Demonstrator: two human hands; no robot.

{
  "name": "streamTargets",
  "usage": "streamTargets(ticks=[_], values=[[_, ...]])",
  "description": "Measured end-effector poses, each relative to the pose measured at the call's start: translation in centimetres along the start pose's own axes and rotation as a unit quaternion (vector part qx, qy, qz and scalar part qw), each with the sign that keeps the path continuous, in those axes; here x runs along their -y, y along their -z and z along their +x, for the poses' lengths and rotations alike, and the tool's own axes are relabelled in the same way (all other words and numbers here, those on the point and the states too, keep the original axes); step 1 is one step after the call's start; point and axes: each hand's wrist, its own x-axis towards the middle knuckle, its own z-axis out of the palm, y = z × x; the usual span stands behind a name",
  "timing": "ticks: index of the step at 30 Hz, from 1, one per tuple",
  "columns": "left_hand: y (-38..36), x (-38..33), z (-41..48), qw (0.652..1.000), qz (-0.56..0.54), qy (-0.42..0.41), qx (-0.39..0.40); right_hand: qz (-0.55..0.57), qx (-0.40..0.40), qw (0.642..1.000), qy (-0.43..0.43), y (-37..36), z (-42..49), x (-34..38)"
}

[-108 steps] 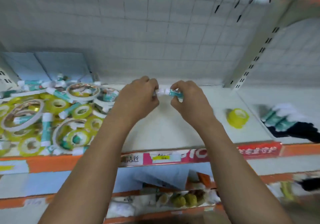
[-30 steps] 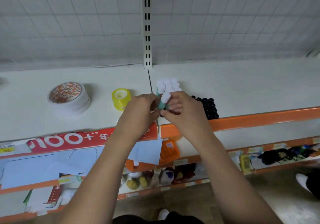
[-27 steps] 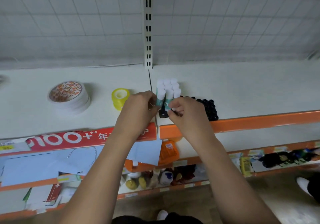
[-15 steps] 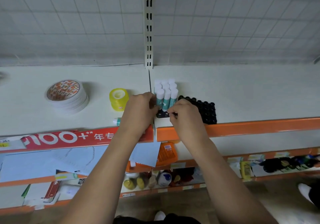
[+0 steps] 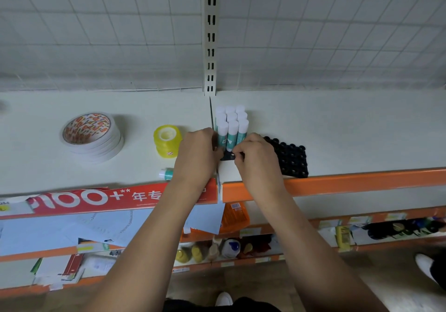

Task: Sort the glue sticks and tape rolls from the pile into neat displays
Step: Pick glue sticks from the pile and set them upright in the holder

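Several white-capped teal glue sticks (image 5: 232, 124) stand upright in rows at the left end of a black holed tray (image 5: 292, 158) on the white shelf (image 5: 350, 130). My left hand (image 5: 196, 157) is curled against the front-left stick, its fingertips hidden. My right hand (image 5: 258, 160) pinches the tray's front-left corner, just below the front row. One loose glue stick (image 5: 166, 173) lies on the shelf left of my left wrist. A stack of yellow tape rolls (image 5: 167, 141) and a stack of wide white tape rolls (image 5: 93, 135) stand further left.
A slotted upright post (image 5: 210, 34) and a wire grid back the shelf. The orange shelf edge (image 5: 362, 182) runs in front, with a red price strip (image 5: 96, 199) on the left. Lower shelves hold papers and small bottles.
The view swung from the pile to the tray. The two sticks I held now stand in the front row. My hands have dropped to the tray's front, and a loose stick lies left.
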Motion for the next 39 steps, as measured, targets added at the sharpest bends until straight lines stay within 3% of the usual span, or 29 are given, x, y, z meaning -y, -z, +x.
streamTargets(ticks=[8, 15, 24, 29, 34, 39], values=[[1.8, 0.4, 0.1, 0.999, -0.001, -0.019, 0.050, 0.042, 0.011, 0.999, 0.004, 0.9, -0.8, 0.4], [6.0, 2.4, -2.3, 0.987, 0.032, -0.097, 0.122, 0.102, 0.000, 0.995, 0.021, 1.3, -1.8, 2.8], [8.0, 4.6, -3.6, 0.973, 0.074, -0.081, 0.202, 0.102, 0.050, 0.994, -0.003, 0.1, -2.1, 4.1], [6.7, 4.1, -3.2, 0.979, 0.072, -0.098, 0.164, 0.115, 0.042, 0.992, -0.026, 0.4, -2.0, 4.1], [6.4, 4.6, -2.9, 0.973, 0.092, -0.112, 0.179, 0.122, 0.042, 0.991, -0.038, 0.5, -2.1, 3.7], [6.4, 3.6, -2.2, 0.982, 0.029, -0.137, 0.130, 0.159, 0.036, 0.986, -0.044, 0.3, -2.2, 4.0]])
